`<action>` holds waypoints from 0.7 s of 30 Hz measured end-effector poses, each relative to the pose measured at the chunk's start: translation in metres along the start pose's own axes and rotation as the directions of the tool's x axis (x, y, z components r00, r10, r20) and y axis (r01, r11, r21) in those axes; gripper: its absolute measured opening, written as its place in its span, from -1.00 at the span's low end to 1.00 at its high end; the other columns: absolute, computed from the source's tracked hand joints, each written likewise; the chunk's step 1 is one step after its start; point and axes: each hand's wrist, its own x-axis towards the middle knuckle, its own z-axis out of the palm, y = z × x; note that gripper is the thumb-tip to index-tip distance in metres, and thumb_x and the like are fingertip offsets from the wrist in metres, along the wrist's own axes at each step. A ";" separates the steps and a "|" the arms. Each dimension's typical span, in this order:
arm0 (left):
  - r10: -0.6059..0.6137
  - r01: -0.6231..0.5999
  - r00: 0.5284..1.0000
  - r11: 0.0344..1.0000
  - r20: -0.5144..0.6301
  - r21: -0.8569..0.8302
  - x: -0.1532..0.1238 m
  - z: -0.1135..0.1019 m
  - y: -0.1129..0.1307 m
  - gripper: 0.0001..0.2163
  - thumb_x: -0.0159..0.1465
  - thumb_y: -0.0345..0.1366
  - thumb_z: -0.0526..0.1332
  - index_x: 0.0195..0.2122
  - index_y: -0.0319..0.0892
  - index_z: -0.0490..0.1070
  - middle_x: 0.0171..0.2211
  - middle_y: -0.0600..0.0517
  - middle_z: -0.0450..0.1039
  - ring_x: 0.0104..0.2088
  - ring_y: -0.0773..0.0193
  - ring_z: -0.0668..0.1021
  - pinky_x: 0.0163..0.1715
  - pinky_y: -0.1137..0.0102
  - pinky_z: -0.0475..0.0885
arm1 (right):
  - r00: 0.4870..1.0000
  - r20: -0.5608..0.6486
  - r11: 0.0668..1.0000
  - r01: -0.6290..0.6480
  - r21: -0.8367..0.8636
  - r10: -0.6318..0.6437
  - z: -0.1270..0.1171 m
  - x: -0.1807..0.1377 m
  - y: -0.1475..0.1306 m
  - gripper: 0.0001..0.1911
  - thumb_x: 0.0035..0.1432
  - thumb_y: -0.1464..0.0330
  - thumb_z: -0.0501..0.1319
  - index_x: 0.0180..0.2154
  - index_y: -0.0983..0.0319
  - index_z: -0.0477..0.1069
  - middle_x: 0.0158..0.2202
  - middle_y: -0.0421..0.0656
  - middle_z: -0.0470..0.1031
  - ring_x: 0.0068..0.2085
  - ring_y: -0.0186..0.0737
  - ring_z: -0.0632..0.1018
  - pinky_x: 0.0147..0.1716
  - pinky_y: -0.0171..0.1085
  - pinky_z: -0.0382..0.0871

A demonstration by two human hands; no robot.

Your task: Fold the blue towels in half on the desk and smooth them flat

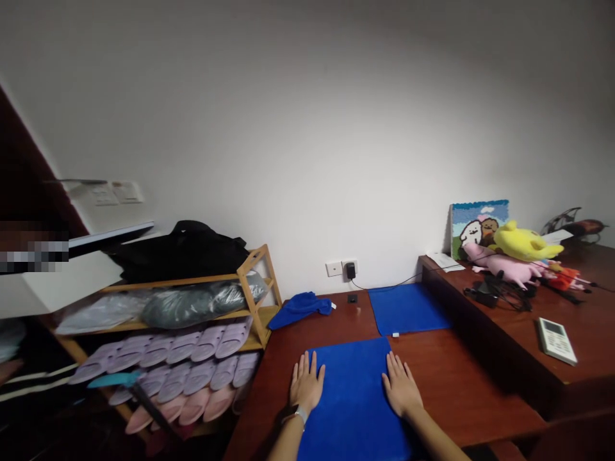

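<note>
A blue cloth (353, 397) lies spread out on the reddish-brown desk (461, 378), its near end cut off by the bottom of the view. My left hand (307, 382) rests flat on its left edge, fingers stretched out, with a watch on the wrist. On the right edge my right hand (402, 387) also lies flat, palm down, thumb apart. Neither hand grips anything. Behind, a second blue cloth (408, 308) is laid flat near the wall. A crumpled blue cloth (302, 308) sits at the desk's back left corner.
A wooden rack (252, 301) at left holds several lilac slippers (206, 339) and a black bag (182, 253). On the raised surface at right are a yellow plush toy (523, 242), a pink plush toy (504, 266) and a white remote-like device (556, 340). A black plug (350, 271) sits in the wall socket.
</note>
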 end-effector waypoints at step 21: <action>0.011 -0.007 0.999 0.995 0.035 -0.103 -0.077 0.002 -0.006 -0.28 0.44 0.13 -0.27 0.46 -0.27 -0.08 0.48 -0.11 -0.16 0.47 0.05 -0.02 0.44 0.08 -0.01 | 1.000 -0.003 0.998 -0.001 -0.057 0.001 -0.001 -0.003 -0.002 -0.24 0.38 0.09 -0.33 0.45 0.36 -0.21 0.51 -0.17 -0.23 0.49 -0.19 -0.13 0.44 -0.10 -0.30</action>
